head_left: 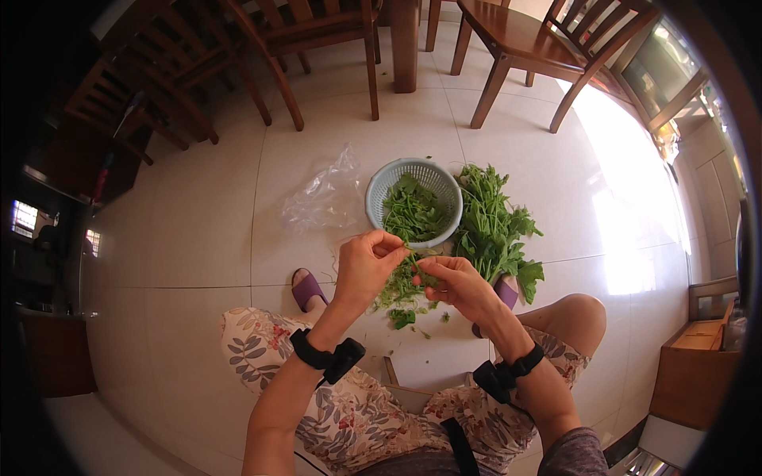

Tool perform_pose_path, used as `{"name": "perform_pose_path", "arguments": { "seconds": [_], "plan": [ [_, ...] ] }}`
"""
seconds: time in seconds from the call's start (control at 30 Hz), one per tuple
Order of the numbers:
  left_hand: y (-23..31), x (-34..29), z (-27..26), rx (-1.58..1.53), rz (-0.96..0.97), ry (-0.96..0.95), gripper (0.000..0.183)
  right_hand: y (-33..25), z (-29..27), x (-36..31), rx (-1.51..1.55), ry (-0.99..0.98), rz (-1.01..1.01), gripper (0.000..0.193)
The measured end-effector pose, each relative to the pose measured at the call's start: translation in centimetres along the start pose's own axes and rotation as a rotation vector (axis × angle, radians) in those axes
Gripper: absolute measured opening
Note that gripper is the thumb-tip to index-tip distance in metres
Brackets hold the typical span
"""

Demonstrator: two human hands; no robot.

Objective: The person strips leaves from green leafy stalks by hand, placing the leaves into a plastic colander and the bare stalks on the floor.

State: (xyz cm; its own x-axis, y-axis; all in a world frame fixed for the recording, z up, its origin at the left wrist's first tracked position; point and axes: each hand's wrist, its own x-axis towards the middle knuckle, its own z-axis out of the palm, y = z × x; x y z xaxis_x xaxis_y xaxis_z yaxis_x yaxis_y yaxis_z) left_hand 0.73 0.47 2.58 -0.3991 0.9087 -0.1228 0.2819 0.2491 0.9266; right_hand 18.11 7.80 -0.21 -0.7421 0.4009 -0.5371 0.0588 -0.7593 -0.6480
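Note:
My left hand (367,268) pinches one end of a thin green stem (412,256) between thumb and fingertips. My right hand (464,287) is closed on the same piece of leafy greens, its fingers curled around the lower part. Just beyond them stands a round grey-blue plastic colander (371,194), partly filled with leafy green shoots (413,205). To its right a large heap of leafy greens (496,218) lies on the floor. Below my hands, loose trimmings (397,293) are scattered between my feet, partly covered by my fingers.
A crumpled clear plastic bag (324,197) lies left of the colander on the tiled floor (190,238). Wooden chairs (548,51) and a table leg (403,47) stand at the far side. A wooden cabinet (690,381) is at the right. My feet wear purple slippers (308,290).

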Motion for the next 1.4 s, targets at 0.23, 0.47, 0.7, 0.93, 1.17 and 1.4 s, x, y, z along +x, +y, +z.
{"name": "perform_pose_path", "arguments": {
  "seconds": [0.23, 0.47, 0.7, 0.93, 1.17, 1.4],
  "plan": [
    [-0.1, 0.0, 0.1, -0.029, 0.112, -0.003, 0.006, -0.2, 1.3, -0.3, -0.188, 0.075, -0.106, 0.023],
    [-0.2, -0.1, 0.6, 0.23, 0.416, 0.101, 0.01, 0.2, 0.7, 0.0, -0.344, 0.005, -0.222, 0.022],
    [-0.7, 0.1, 0.9, 0.456, 0.666, 0.233, 0.014, -0.7, 1.2, -0.3, -0.346, 0.069, -0.202, 0.025],
    [-0.3, 0.8, 0.0, 0.348, 0.508, 0.291, 0.014, -0.5, 0.9, -0.6, -0.33, 0.07, -0.195, 0.025],
    [-0.2, 1.3, -1.7, 0.128, 0.269, 0.387, 0.006, -0.7, 1.2, -1.0, -0.291, 0.072, -0.188, 0.026],
    [-0.9, 2.5, -3.9, -0.115, 0.161, 0.45, 0.008, -0.5, 1.1, -0.9, -0.272, 0.105, -0.182, 0.026]
  ]
}}
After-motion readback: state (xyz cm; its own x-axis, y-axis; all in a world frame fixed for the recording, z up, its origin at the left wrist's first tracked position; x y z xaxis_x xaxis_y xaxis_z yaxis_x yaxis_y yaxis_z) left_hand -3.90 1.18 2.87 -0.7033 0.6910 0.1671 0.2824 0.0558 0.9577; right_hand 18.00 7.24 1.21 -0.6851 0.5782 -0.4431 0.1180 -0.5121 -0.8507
